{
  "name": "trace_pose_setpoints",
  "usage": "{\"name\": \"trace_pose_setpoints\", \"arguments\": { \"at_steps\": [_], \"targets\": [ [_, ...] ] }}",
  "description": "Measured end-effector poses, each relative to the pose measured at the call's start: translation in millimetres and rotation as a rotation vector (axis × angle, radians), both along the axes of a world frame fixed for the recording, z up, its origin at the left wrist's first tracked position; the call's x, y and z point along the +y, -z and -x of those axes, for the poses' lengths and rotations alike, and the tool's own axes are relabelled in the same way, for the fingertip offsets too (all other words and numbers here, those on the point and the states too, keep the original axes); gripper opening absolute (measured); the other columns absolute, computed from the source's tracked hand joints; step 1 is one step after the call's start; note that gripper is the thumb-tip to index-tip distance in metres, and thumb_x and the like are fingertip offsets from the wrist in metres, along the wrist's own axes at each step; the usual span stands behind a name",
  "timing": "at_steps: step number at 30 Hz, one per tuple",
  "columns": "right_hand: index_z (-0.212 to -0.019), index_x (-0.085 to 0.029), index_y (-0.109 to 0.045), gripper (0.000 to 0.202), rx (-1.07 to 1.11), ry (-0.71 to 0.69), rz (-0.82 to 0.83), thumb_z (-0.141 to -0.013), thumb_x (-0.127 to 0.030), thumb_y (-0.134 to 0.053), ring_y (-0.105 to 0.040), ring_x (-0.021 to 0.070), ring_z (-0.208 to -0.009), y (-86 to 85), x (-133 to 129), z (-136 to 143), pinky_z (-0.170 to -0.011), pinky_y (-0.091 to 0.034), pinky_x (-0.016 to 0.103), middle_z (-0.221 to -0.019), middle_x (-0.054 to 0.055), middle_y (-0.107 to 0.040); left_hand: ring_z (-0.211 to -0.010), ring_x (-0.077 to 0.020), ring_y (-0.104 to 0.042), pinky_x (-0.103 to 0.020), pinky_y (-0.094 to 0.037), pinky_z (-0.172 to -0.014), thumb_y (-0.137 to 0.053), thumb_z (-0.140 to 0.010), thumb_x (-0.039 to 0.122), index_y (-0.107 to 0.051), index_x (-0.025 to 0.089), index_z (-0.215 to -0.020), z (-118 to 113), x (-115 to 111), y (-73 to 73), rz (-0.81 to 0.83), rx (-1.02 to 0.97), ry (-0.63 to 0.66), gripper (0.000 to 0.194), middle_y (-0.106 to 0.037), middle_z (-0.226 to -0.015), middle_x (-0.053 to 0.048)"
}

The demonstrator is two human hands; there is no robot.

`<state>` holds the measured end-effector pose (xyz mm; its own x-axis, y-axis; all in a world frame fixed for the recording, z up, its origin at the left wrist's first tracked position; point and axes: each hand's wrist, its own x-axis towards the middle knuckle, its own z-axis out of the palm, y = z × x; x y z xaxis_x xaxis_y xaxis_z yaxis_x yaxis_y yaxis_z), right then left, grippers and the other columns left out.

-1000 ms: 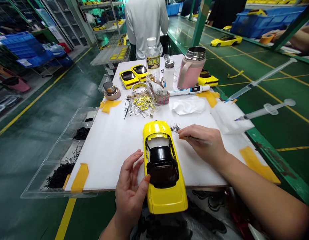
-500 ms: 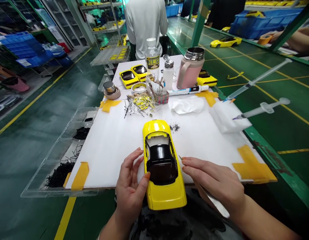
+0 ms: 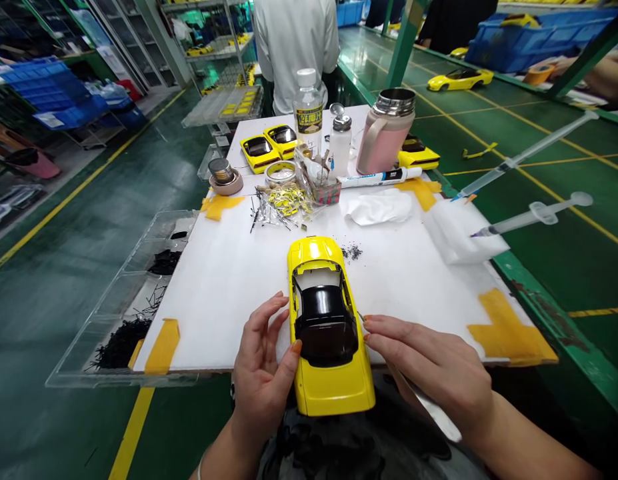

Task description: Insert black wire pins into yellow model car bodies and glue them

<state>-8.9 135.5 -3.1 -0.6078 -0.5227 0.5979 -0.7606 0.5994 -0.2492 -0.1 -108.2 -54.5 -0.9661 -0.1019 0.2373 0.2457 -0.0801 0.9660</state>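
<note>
A clear tray [image 3: 139, 293] of black bits juts from the white board's [image 3: 229, 280] left edge. The left hand [image 3: 261, 373] lies open, thumb on the yellow model car [image 3: 329, 327], whose tail overhangs the near edge. The right hand [image 3: 433, 367] pinches thin tweezers [image 3: 359, 315] beside the car; the tip seems to hold something too small to make out. Two syringes [image 3: 533, 215] lie right.
</note>
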Motion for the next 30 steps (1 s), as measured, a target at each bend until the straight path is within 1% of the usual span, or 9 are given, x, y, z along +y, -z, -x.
{"name": "trace_pose_setpoints", "arguments": {
  "at_steps": [4,7,10,12,16,18,20,23,30],
  "targets": [
    [-0.118,-0.01,-0.069,0.027,0.009,0.01,-0.024,-0.096,-0.001,-0.055,-0.071,0.02,-0.116,-1.1,1,0,-0.106,-0.057,0.028,-0.118,0.015,-0.075,-0.147,-0.0226,-0.048,-0.032,-0.045,-0.121,-0.066,-0.096,0.016,-0.057,0.031,-0.142,-1,-1,-0.3,-0.003,0.0,-0.001,0.049,-0.054,-0.153,-0.009],
    [-0.118,-0.013,-0.069,0.028,-0.006,0.011,-0.022,-0.096,-0.002,-0.056,-0.072,0.0192,-0.114,-6.6,2,0,-0.102,-0.06,0.027,-0.118,0.013,-0.075,-0.146,-0.0224,-0.049,-0.031,-0.045,-0.12,-0.066,-0.096,0.016,-0.057,0.03,-0.141,-1,-1,-0.8,-0.007,0.002,-0.001,0.048,-0.054,-0.153,-0.009],
    [-0.115,-0.016,-0.068,0.027,-0.025,0.07,0.031,-0.092,-0.001,-0.063,-0.074,0.0168,-0.104,-13.5,2,0,-0.096,-0.06,0.024,-0.112,0.01,-0.076,-0.146,-0.0236,-0.05,-0.033,-0.046,-0.12,-0.066,-0.096,0.017,-0.058,0.03,-0.141,0,0,-1.0,-0.006,-0.002,-0.001,0.048,-0.054,-0.153,-0.009],
    [-0.114,-0.017,-0.066,0.028,-0.047,0.128,0.072,-0.092,0.0,-0.062,-0.074,0.0159,-0.096,-14.5,2,1,-0.089,-0.06,0.025,-0.106,0.009,-0.076,-0.146,-0.0246,-0.05,-0.034,-0.046,-0.121,-0.067,-0.096,0.017,-0.058,0.03,-0.141,0,0,-0.9,-0.005,-0.004,-0.003,0.048,-0.054,-0.153,-0.01],
    [-0.122,-0.013,-0.063,0.031,-0.106,0.169,0.044,-0.097,-0.003,-0.048,-0.067,0.0148,-0.072,-2.5,2,4,-0.065,-0.056,0.027,-0.081,0.004,-0.068,-0.146,-0.0229,-0.049,-0.033,-0.045,-0.121,-0.066,-0.096,0.015,-0.058,0.031,-0.141,1,0,0.0,-0.002,0.006,0.006,0.048,-0.054,-0.153,-0.009],
    [-0.126,-0.011,-0.062,0.033,-0.119,0.188,-0.008,-0.098,-0.005,-0.046,-0.064,0.0147,-0.064,6.6,0,5,-0.059,-0.053,0.028,-0.074,0.001,-0.065,-0.146,-0.0225,-0.049,-0.033,-0.045,-0.121,-0.065,-0.096,0.014,-0.058,0.03,-0.141,0,0,0.3,0.0,0.013,0.008,0.048,-0.053,-0.153,-0.009],
    [-0.128,-0.009,-0.061,0.034,-0.116,0.208,-0.041,-0.098,-0.006,-0.046,-0.065,0.0153,-0.064,13.5,-2,5,-0.059,-0.053,0.029,-0.074,0.001,-0.066,-0.146,-0.0236,-0.05,-0.035,-0.046,-0.121,-0.065,-0.096,0.014,-0.058,0.029,-0.14,0,0,0.3,0.002,0.014,0.002,0.047,-0.054,-0.153,-0.01],
    [-0.129,-0.008,-0.061,0.036,-0.099,0.211,-0.054,-0.097,-0.006,-0.043,-0.066,0.0155,-0.063,17.9,-6,4,-0.058,-0.053,0.028,-0.074,0.001,-0.067,-0.145,-0.0255,-0.051,-0.038,-0.047,-0.12,-0.067,-0.095,0.016,-0.06,0.029,-0.139,1,1,0.1,-0.001,0.006,-0.008,0.046,-0.054,-0.152,-0.01],
    [-0.137,-0.01,-0.054,0.045,-0.073,0.178,-0.037,-0.094,-0.002,-0.046,-0.064,0.0159,-0.065,22.3,-8,2,-0.059,-0.052,0.028,-0.077,0.003,-0.068,-0.144,-0.0243,-0.052,-0.036,-0.047,-0.119,-0.067,-0.095,0.016,-0.06,0.03,-0.139,2,1,0.1,0.003,0.019,-0.011,0.046,-0.055,-0.151,-0.009]
  ]
}}
